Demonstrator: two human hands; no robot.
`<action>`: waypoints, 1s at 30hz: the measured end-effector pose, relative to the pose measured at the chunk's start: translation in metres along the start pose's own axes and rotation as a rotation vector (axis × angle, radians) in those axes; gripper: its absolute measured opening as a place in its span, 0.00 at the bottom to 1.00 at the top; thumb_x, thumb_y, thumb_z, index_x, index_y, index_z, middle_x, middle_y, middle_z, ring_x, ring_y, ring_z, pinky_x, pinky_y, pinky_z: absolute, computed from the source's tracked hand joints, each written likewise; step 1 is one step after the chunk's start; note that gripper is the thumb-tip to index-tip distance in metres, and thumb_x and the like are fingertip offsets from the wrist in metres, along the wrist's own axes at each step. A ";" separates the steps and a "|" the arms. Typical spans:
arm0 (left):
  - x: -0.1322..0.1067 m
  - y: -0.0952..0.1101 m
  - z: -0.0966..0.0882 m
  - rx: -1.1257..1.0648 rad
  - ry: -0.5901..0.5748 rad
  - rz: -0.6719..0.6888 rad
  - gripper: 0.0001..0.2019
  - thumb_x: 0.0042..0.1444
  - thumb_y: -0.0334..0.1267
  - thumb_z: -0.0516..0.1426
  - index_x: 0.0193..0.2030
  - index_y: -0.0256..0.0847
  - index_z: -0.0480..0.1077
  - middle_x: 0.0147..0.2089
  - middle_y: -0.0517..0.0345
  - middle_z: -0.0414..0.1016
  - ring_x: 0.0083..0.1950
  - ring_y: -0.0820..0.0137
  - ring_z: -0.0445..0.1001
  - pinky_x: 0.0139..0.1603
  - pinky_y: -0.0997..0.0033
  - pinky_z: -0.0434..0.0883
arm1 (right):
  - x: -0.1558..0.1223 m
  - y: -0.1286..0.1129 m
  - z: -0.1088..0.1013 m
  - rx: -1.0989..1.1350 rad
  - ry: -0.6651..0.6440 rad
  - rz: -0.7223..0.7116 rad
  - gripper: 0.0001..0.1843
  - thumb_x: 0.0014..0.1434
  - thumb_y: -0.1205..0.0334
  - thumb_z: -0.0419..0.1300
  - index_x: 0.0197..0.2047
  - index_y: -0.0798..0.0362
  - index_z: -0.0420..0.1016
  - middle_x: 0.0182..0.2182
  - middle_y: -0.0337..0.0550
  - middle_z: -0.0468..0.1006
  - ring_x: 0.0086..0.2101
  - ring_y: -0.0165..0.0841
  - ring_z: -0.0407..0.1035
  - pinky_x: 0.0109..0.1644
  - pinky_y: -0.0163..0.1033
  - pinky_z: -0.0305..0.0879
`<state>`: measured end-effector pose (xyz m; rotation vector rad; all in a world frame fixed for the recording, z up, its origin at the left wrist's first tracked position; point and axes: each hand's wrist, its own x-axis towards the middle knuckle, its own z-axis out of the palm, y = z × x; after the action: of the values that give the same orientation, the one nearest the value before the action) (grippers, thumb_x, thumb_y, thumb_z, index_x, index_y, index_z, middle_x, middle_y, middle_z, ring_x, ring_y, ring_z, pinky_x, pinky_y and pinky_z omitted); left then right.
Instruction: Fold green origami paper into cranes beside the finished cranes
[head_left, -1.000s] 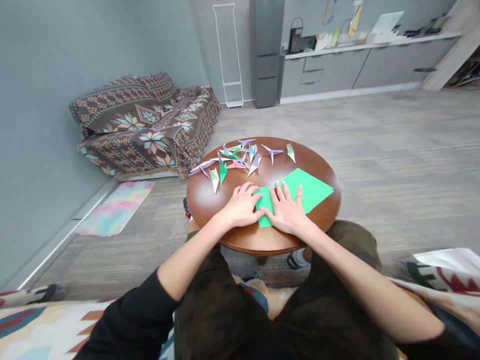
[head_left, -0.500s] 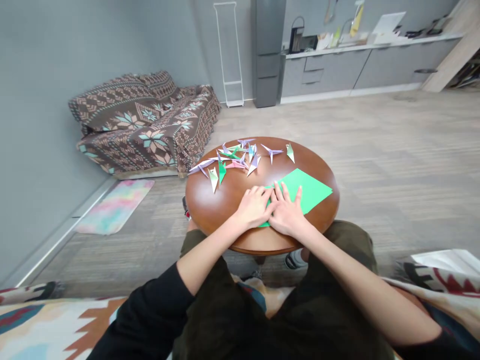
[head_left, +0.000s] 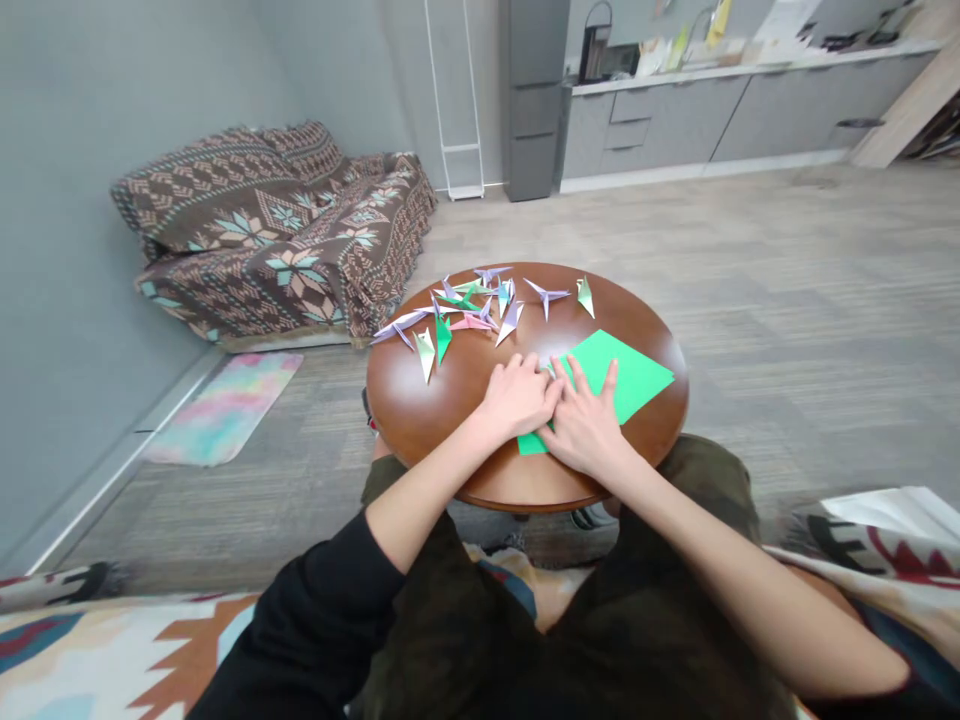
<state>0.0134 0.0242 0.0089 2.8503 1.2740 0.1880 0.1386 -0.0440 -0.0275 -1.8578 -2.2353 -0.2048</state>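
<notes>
A sheet of green paper (head_left: 622, 375) lies on the round brown table (head_left: 435, 420), its wide pointed part towards the right. My right hand (head_left: 585, 420) rests palm down on it, fingers spread. At the paper's left edge, my left hand (head_left: 520, 395) has its fingers bent and close together, pressing on the paper. The two hands touch, and they cover the paper's middle and upper left edge. Farther back on the table is a cluster of folded paper cranes in purple, pink, green and white, among them a green crane (head_left: 443, 338) and a purple crane (head_left: 545, 294).
A pale green crane (head_left: 585, 296) sits near the table's back right. Beyond the table stand a sofa with a patterned cover (head_left: 285, 235), a white rack (head_left: 459, 120), a grey fridge (head_left: 534, 110) and kitchen cabinets (head_left: 667, 130). My knees are under the table's front edge.
My left hand has shifted slightly up along the paper's edge, uncovering more of its lower left corner. My right hand stays spread on the sheet. The camera view has tilted a little.
</notes>
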 end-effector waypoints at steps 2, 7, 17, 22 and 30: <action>-0.001 -0.001 0.001 0.007 0.003 -0.002 0.25 0.74 0.47 0.41 0.60 0.43 0.75 0.59 0.45 0.73 0.59 0.54 0.70 0.54 0.50 0.71 | -0.004 0.001 -0.001 0.003 0.014 -0.022 0.36 0.72 0.48 0.49 0.73 0.64 0.64 0.75 0.63 0.57 0.74 0.59 0.47 0.69 0.80 0.14; -0.005 -0.001 0.009 0.034 0.030 -0.002 0.23 0.73 0.46 0.44 0.64 0.41 0.71 0.63 0.44 0.71 0.61 0.52 0.67 0.53 0.49 0.70 | -0.017 0.000 -0.003 0.025 0.043 -0.029 0.34 0.73 0.49 0.50 0.71 0.66 0.66 0.73 0.63 0.61 0.72 0.59 0.53 0.69 0.80 0.13; -0.004 0.001 0.018 0.086 0.072 0.006 0.24 0.69 0.42 0.48 0.67 0.33 0.67 0.64 0.38 0.70 0.60 0.48 0.65 0.51 0.47 0.68 | -0.045 -0.007 -0.015 0.010 0.055 -0.058 0.32 0.75 0.49 0.49 0.66 0.67 0.72 0.68 0.68 0.69 0.66 0.58 0.62 0.70 0.81 0.19; -0.002 0.001 0.018 0.086 0.072 0.010 0.25 0.68 0.41 0.49 0.67 0.32 0.67 0.62 0.36 0.70 0.59 0.47 0.66 0.51 0.47 0.67 | -0.063 -0.014 -0.024 -0.031 0.023 -0.081 0.27 0.74 0.50 0.53 0.63 0.62 0.78 0.63 0.66 0.75 0.60 0.57 0.68 0.71 0.82 0.24; -0.003 0.001 0.021 0.058 0.090 0.012 0.25 0.68 0.41 0.49 0.68 0.32 0.67 0.64 0.35 0.70 0.61 0.46 0.66 0.54 0.46 0.65 | -0.094 -0.017 -0.031 -0.017 0.012 -0.102 0.22 0.73 0.55 0.55 0.57 0.63 0.81 0.58 0.67 0.79 0.57 0.56 0.71 0.70 0.79 0.44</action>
<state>0.0147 0.0218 -0.0120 2.9301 1.2994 0.2875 0.1408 -0.1445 -0.0220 -1.7483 -2.3293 -0.2522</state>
